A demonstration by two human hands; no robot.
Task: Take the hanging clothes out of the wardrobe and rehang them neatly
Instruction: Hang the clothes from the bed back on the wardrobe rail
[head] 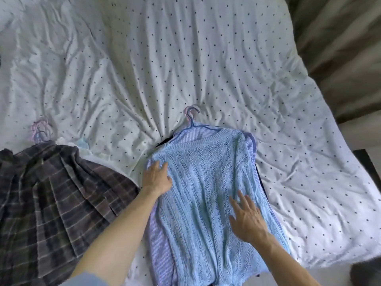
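A light blue open-knit sweater [203, 182] lies flat on the bed, on top of a blue striped garment [159, 244] whose edges show at its left and right. Blue and pink hanger hooks [192, 115] stick out above the neckline. My left hand [156, 178] rests flat on the sweater's left shoulder, fingers spread. Pressing on the lower right part of the sweater is my right hand [246, 217], also flat and holding nothing. A dark plaid pleated skirt [51, 203] lies to the left, with pale hangers [40, 130] above it.
The bed is covered by a wrinkled white sheet with small dark dots [185, 58]. Wooden floor [340, 48] runs along the bed's right side. A dark object [366, 162] sits by the right edge, and small white and pale blue items [82, 144] lie beside the skirt.
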